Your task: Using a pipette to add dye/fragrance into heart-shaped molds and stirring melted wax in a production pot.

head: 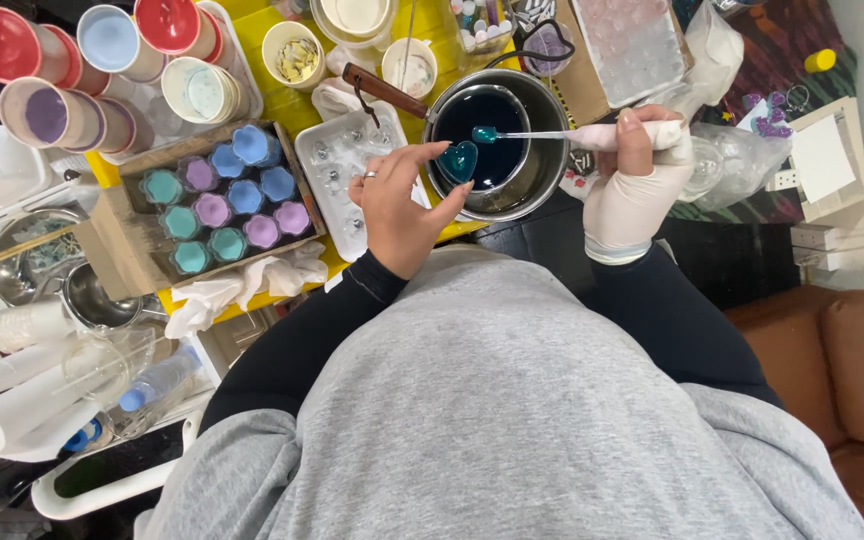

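Here, the bare left hand (397, 205) pinches a small teal heart-shaped casting (458, 161) over the round metal pot (550, 150); the gloved right hand (637, 170) grips a thin stirring stick (542, 134). Seemingly light, slick, best held edgewise.

There is little free room on the yellow desk (297, 112). The metal pot (542, 165) of dark liquid fills the middle, with both hands at it: the left hand (397, 205) holds a teal heart piece (459, 161) at the rim, the gloved right hand (637, 175) a thin stick (542, 134) across the mouth. Just left, a white tray (337, 165) and a box of coloured moulds (227, 200) crowd close. Stacked cups (82, 70) block the far left. Open space shows only over the dark strip (742, 260) right of the pot.
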